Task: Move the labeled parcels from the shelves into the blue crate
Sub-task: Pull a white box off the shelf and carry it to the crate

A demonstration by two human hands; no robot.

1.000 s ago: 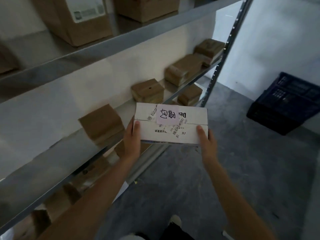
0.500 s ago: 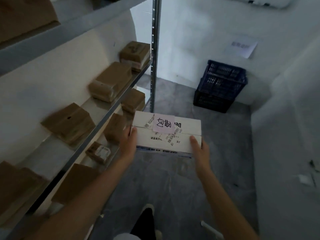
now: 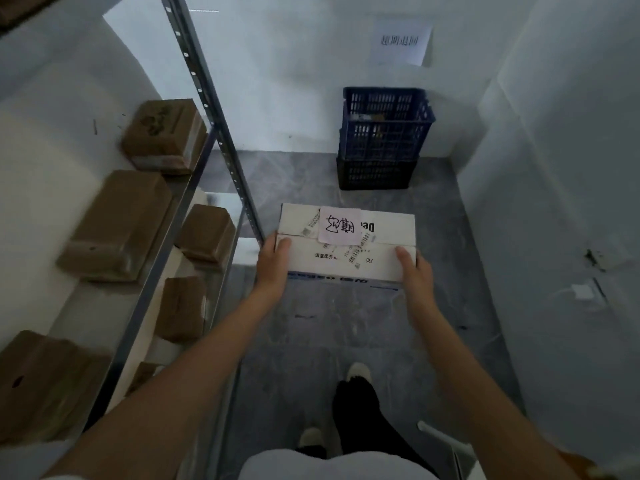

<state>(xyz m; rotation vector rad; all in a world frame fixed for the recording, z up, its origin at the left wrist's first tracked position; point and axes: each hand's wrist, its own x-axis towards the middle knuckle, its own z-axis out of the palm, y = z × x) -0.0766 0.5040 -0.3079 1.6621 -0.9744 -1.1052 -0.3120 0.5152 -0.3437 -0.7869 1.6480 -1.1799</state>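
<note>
A white parcel (image 3: pixel 346 251) with a pink handwritten label and barcode stickers on top is held flat at chest height over the floor. My left hand (image 3: pixel 273 263) grips its left end and my right hand (image 3: pixel 414 270) grips its right end. The blue crate (image 3: pixel 382 126) stands straight ahead against the far wall, stacked on a black crate (image 3: pixel 375 174). Something small lies inside the blue crate, too dim to make out.
A metal shelf rack (image 3: pixel 221 140) runs along my left with several brown cardboard parcels (image 3: pixel 117 223) on two levels. White walls close in on the right and ahead, with a paper sign (image 3: pixel 401 43) above the crates. Grey floor (image 3: pixel 346 334) lies between me and the crates.
My view has swung right, away from the shelves, so the crates now sit straight ahead and nearer. Both hands still hold the white parcel the same way.
</note>
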